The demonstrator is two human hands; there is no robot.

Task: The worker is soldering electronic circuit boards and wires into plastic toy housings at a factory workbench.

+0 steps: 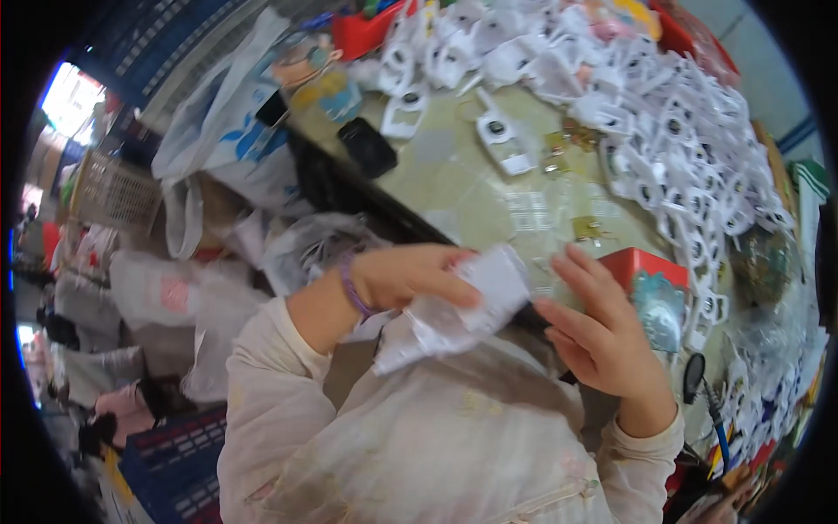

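Observation:
My left hand (410, 278), with a purple band at the wrist, grips a white shiny piece (476, 301) that looks like a thin plastic packet. Its thumb lies over the top, and motion blur hides what the piece is exactly. Just right of it, my right hand (594, 319) has its fingers spread and holds nothing. Beyond both hands, a single white plastic part (502, 135) with a dark round centre lies on the pale tabletop (454, 196). Beside my right hand sits a red box (642, 262) with a clear scalloped piece (659, 310) against it.
White plastic parts (672, 131) are heaped along the table's far and right sides. A black phone-like object (367, 147) lies near the left edge. White plastic bags (227, 131) hang or lie to the left, with a blue crate (179, 463) below. Small yellowish pieces (589, 229) lie mid-table.

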